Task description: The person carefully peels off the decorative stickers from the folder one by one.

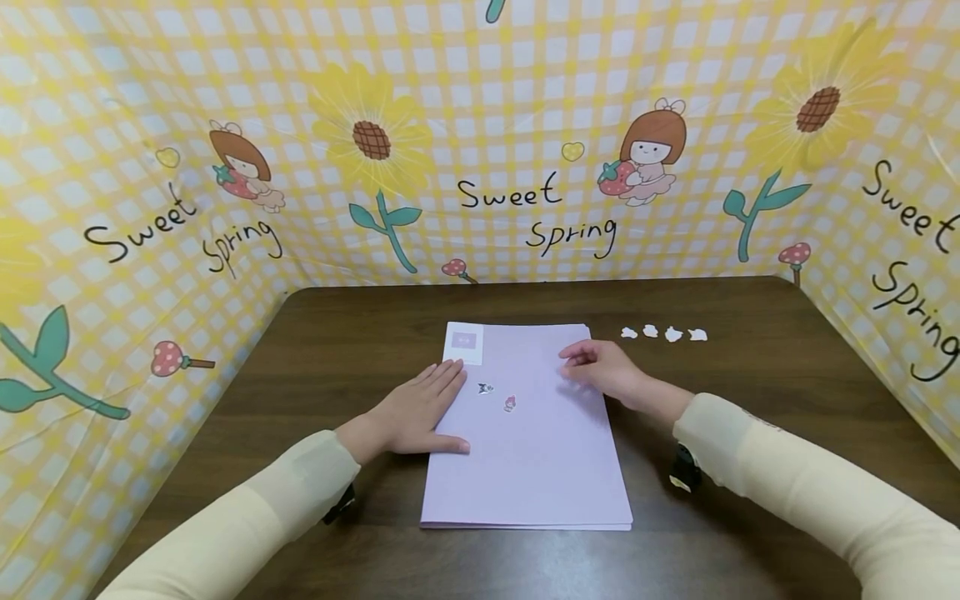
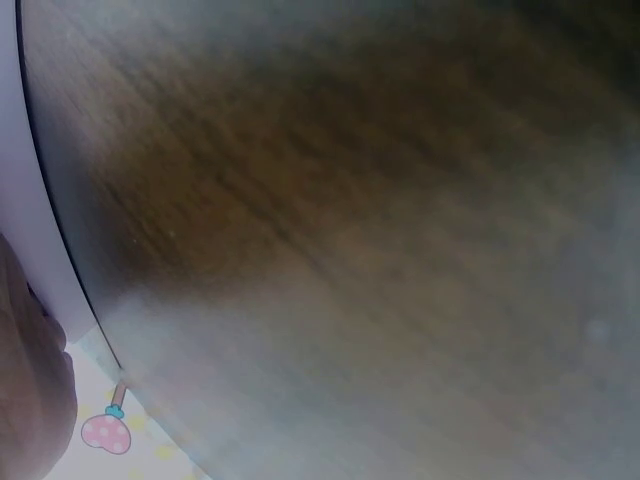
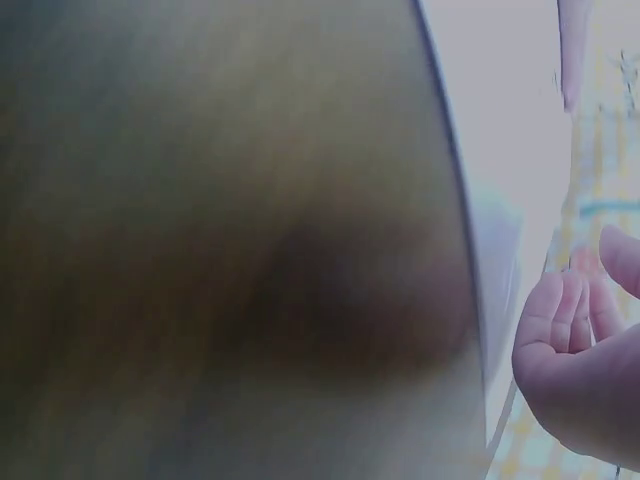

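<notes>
A lilac folder, its layered edges showing at the front, lies flat on the dark wooden table. My left hand rests palm down on its left edge, fingers straight and thumb out to the side. Just beyond the fingertips is a small dark-and-white character sticker, with a pink one to its right. Over the folder's upper right edge hovers my right hand, fingers loosely bent. The right wrist view shows the thumb apart from those fingers, with nothing visible between them.
A white card with a lilac square sits at the folder's top left corner. Several small white cut-outs lie in a row beyond my right hand. Yellow checked cloth surrounds the table's back and sides.
</notes>
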`<state>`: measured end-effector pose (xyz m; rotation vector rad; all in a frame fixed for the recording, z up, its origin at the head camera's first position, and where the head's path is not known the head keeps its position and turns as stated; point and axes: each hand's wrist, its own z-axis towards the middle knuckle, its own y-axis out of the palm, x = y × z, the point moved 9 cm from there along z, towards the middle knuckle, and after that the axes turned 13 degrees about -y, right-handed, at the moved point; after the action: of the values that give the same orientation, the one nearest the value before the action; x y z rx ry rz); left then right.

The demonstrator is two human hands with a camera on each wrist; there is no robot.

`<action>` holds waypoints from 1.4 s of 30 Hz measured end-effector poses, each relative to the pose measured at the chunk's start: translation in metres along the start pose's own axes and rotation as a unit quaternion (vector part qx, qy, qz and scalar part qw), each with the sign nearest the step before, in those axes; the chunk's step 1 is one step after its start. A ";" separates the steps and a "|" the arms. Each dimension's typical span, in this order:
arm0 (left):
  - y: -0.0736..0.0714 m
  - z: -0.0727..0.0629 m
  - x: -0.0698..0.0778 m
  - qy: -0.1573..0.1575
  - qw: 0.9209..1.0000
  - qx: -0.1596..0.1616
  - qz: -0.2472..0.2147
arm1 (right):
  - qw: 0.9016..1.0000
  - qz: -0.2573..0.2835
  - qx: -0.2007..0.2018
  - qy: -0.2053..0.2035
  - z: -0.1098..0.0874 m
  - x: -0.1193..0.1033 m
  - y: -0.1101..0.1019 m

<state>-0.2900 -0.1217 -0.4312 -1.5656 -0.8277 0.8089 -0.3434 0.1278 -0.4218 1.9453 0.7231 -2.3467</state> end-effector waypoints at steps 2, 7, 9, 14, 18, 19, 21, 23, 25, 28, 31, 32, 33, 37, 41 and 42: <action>0.000 0.000 0.000 0.001 1.000 0.002 -0.002 | 1.000 0.004 -0.011 -0.006 0.001 -0.003 0.011; -0.001 0.000 0.000 0.001 1.000 0.002 0.000 | 0.999 0.009 -0.035 -0.023 0.005 -0.012 0.035; -0.001 0.000 0.000 0.000 1.000 0.001 0.000 | 0.999 0.006 -0.042 -0.026 0.005 -0.016 0.044; 0.001 0.000 -0.001 -0.003 1.000 -0.001 0.002 | 0.997 -0.016 -0.061 -0.039 0.007 -0.024 0.061; 0.001 0.000 0.000 -0.005 1.000 -0.003 0.002 | 0.995 -0.037 -0.075 -0.052 0.009 -0.026 0.070; 0.001 0.000 0.000 -0.005 1.000 -0.003 0.002 | 0.995 -0.040 -0.077 -0.052 0.010 -0.026 0.072; 0.001 0.000 0.000 -0.004 1.000 -0.004 0.001 | 0.994 -0.044 -0.084 -0.052 0.009 -0.026 0.076; 0.000 0.000 0.000 -0.002 1.000 -0.002 -0.001 | 0.994 -0.047 -0.087 -0.050 0.009 -0.024 0.079; 0.000 0.000 0.000 0.000 1.000 0.000 -0.001 | 0.994 -0.054 -0.088 -0.044 0.009 -0.021 0.081; -0.001 0.000 0.000 0.002 1.000 0.002 -0.001 | 0.993 -0.074 -0.086 -0.044 0.009 -0.020 0.082; -0.001 -0.001 0.000 0.001 1.000 0.000 -0.002 | 0.991 -0.096 -0.084 -0.048 0.009 -0.021 0.083; -0.001 -0.001 0.000 0.001 1.000 -0.001 -0.002 | 0.990 -0.101 -0.083 -0.049 0.009 -0.021 0.083; -0.001 -0.001 0.000 0.001 1.000 -0.002 -0.003 | 0.990 -0.106 -0.082 -0.051 0.008 -0.022 0.083; -0.001 -0.001 0.000 -0.001 1.000 -0.003 -0.001 | 0.988 -0.118 -0.081 -0.058 0.008 -0.024 0.084; -0.001 0.000 0.000 0.000 1.000 -0.002 0.001 | 0.986 -0.129 -0.082 -0.060 0.008 -0.025 0.084; -0.001 0.000 0.000 0.001 1.000 -0.001 0.001 | 0.986 -0.131 -0.083 -0.062 0.008 -0.025 0.083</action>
<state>-0.2900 -0.1215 -0.4302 -1.5690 -0.8277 0.8079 -0.3204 0.0434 -0.4256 1.7125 1.1858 -2.4261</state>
